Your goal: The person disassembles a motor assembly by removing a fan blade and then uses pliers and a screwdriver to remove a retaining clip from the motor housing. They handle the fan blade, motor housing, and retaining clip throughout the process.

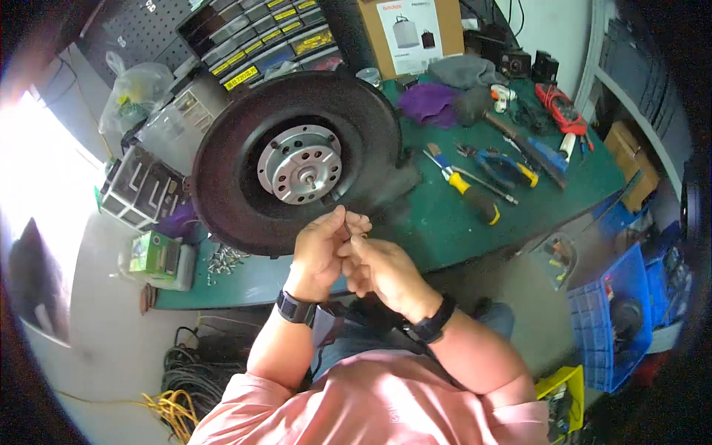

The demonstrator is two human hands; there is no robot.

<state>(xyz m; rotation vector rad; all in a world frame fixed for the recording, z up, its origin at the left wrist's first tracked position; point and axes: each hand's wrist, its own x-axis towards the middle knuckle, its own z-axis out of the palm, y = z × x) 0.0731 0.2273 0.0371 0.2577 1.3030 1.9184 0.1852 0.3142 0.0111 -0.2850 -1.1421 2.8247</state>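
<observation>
My left hand (320,246) and my right hand (387,273) meet at the table's front edge, their fingertips pinched together. Between them is a small, thin dark piece (348,231), too small to name, and which hand grips it more firmly is hard to see. Just beyond my fingers, a large black round housing (226,174) leans tilted on the green table (445,236). A silver motor (293,178) with a short shaft sits in its centre. Neither hand visibly touches the housing.
Right of the housing lie a yellow-handled screwdriver (472,199), blue-and-yellow pliers (508,169), a hammer (519,137), a purple cloth (429,104) and a red meter (560,110). Loose small screws (224,261) lie at left. Drawer cabinets (271,37) and a cardboard box (449,37) stand behind.
</observation>
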